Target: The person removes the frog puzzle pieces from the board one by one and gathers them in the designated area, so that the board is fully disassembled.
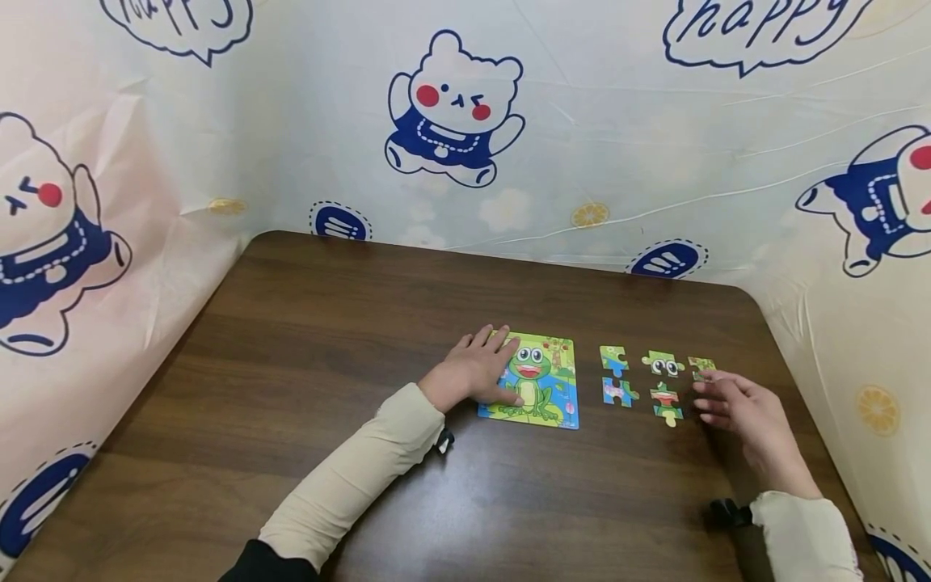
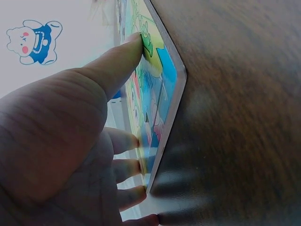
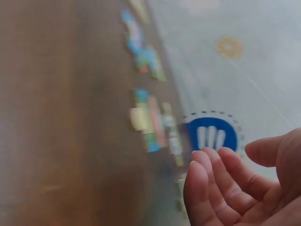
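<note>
A frog puzzle board (image 1: 558,384) lies flat on the table, its left side under my left hand (image 1: 476,368). In the left wrist view the spread fingers and thumb rest on the board's face and edge. My right hand (image 1: 756,420) hovers at the right of the loose pieces, fingers lightly bent; the right wrist view shows a gap between thumb and fingers and nothing held. Its fingertips are nearest to a green corner piece (image 1: 701,364), which they partly cover. Left of it are an eyes piece (image 1: 663,365) and a red-mouth piece (image 1: 666,402).
Two more jigsaw pieces, a green-blue one (image 1: 613,360) and a blue-pink one (image 1: 617,392), lie between the board and the eyes piece. The brown table (image 1: 291,420) meets a printed cloth (image 1: 567,145) along its back and sides.
</note>
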A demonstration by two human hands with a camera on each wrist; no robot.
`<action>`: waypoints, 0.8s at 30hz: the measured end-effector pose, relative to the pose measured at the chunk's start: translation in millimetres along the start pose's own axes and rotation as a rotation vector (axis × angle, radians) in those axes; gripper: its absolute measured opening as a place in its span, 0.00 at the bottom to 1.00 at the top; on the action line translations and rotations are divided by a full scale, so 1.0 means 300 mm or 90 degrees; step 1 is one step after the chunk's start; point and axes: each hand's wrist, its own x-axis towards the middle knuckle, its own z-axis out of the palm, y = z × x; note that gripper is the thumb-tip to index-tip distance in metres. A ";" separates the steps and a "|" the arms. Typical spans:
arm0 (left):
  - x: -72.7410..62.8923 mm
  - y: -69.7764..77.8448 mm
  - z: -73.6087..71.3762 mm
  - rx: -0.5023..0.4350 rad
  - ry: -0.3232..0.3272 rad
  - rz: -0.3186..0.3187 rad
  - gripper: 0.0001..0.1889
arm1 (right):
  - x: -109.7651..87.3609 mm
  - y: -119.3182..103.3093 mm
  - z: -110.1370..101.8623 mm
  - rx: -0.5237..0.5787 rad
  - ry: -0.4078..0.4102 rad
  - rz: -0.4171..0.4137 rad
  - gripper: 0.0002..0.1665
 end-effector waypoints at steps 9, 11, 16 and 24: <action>0.002 -0.001 -0.001 -0.006 -0.002 0.001 0.55 | 0.008 -0.121 -0.044 0.144 -0.027 -0.051 0.16; 0.001 -0.001 -0.002 -0.005 -0.001 0.002 0.54 | 0.015 -0.141 -0.029 0.161 -0.040 -0.061 0.17; -0.004 0.000 -0.004 -0.006 -0.002 0.003 0.54 | 0.033 -0.181 0.040 0.159 -0.066 -0.062 0.17; -0.008 0.003 -0.005 -0.002 -0.004 -0.001 0.54 | 0.073 -0.262 0.173 0.127 -0.101 -0.059 0.24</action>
